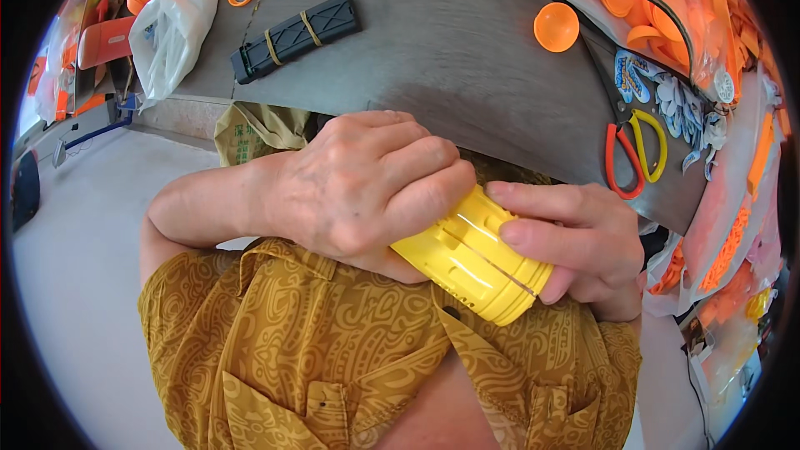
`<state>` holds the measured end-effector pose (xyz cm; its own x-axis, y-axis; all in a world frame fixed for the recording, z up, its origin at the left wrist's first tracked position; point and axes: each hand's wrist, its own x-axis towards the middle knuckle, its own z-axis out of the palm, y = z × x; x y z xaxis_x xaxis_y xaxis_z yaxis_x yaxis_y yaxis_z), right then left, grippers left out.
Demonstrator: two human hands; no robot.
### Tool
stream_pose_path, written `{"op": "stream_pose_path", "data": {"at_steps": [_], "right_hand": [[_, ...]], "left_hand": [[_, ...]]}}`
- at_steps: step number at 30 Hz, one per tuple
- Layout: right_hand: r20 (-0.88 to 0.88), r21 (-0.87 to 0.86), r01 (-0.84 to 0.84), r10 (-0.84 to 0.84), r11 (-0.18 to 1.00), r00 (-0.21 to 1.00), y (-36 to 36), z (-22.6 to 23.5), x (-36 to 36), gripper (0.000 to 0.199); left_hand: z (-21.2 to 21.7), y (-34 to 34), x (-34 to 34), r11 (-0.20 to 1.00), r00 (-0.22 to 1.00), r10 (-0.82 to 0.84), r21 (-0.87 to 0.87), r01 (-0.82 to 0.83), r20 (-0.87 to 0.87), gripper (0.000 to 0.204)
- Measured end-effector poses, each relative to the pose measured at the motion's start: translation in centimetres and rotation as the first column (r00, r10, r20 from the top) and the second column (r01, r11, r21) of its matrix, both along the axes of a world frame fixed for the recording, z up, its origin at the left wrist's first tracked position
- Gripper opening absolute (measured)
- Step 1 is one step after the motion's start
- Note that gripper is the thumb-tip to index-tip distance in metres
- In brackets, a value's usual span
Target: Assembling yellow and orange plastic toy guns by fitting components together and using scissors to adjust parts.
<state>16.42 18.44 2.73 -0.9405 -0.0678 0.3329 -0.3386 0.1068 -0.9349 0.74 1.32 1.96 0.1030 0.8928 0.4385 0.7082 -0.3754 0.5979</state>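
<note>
Grey table at twelve; at four, left hand and right hand clasp a cylinder, likely light, stiff, slick; grip its ends.

So the room was pretty basic: a pale, smooth-looking floor with a bluish-grey cast, and a dark grey tabletop, kinda streaky, with a darker patch near its front edge. A blue bar stuck out low on the left, no clue what it belonged to. Light looked soft and whitish, brightest around a blown-out patch at the far left.
</note>
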Motion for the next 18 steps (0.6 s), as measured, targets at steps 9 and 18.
{"op": "stream_pose_path", "data": {"at_steps": [9,18], "right_hand": [[0.105,-0.021,-0.081,0.083,0.996,0.991,0.4,1.1,0.2,0.040],[0.099,0.071,-0.118,0.110,0.990,0.989,0.3,1.4,0.3,0.076]], "left_hand": [[0.4,0.1,0.0,1.000,0.996,-0.010,0.025,0.013,-0.092,0.064],[0.8,-0.2,0.0,1.000,0.986,0.022,0.017,-0.020,-0.165,0.056]]}}
